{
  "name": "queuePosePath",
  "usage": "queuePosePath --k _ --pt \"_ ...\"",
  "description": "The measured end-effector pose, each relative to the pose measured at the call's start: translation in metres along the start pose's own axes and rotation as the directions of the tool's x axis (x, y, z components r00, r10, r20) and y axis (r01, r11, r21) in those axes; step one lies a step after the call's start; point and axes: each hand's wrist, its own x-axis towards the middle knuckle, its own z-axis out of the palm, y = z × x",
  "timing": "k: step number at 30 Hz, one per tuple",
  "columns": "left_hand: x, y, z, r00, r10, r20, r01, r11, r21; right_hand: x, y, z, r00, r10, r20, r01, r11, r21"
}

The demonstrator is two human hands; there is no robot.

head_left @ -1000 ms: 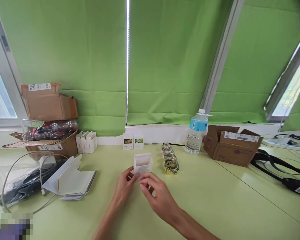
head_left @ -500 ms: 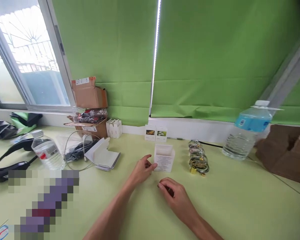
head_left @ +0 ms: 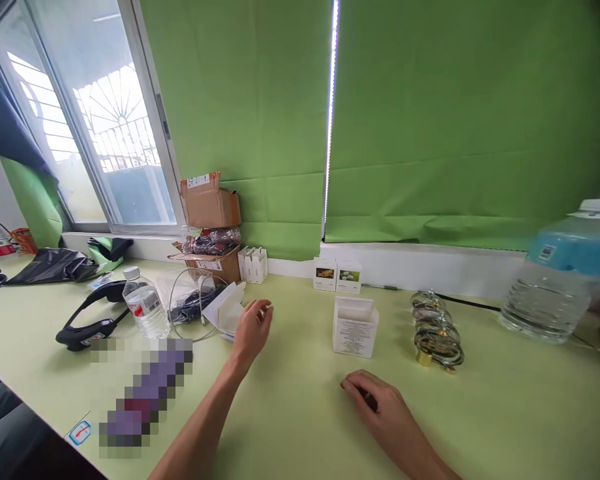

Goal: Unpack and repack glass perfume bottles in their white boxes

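My left hand (head_left: 254,328) is in front of a stack of folded white card sheets (head_left: 225,310), overlapping its right side. Its fingers are bent but apart, with nothing seen in them; whether it touches the stack I cannot tell. On the table to its right stands a small white box (head_left: 354,330), open at the top, with printed text on its front. My right hand (head_left: 375,403) rests on the table just in front of this box, fingers curled and thumb against the index finger, nothing visible in it.
Two small picture boxes (head_left: 337,276) stand against the wall. Coiled cables (head_left: 436,330) and a large water bottle (head_left: 555,280) are on the right. Leftward are narrow white boxes (head_left: 253,265), stacked cartons (head_left: 210,207), a small bottle (head_left: 146,307) and a black headset (head_left: 87,323).
My left hand has left the white box and moved left to the card stack. My right hand stays curled near the box. The view has turned left.
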Motion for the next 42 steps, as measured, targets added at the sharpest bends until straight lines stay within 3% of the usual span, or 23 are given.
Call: queuePosePath --k 6,9,17,27,42 --pt "0.005 -0.035 -0.035 0.976 0.044 -0.211 0.022 0.954 0.299 -0.002 0.002 0.002 1.000 0.003 0.021 -0.004 1.000 0.015" --pt "0.010 -0.048 -0.044 0.965 0.072 -0.251 0.038 0.912 0.408 -0.002 0.004 0.002 0.999 0.015 0.029 -0.015 1.000 0.021" --pt "0.009 -0.073 -0.042 0.976 0.088 -0.200 0.037 0.835 0.549 -0.002 0.000 0.002 0.998 0.031 0.056 -0.032 0.999 0.016" --pt "0.009 -0.075 -0.042 0.985 0.060 -0.162 0.058 0.766 0.640 -0.001 -0.003 -0.001 0.993 0.060 0.101 -0.060 0.998 0.005" --pt "0.007 -0.079 -0.036 0.990 0.114 -0.085 -0.027 0.738 0.675 -0.001 -0.007 -0.001 0.993 0.062 0.104 -0.065 0.998 0.024"
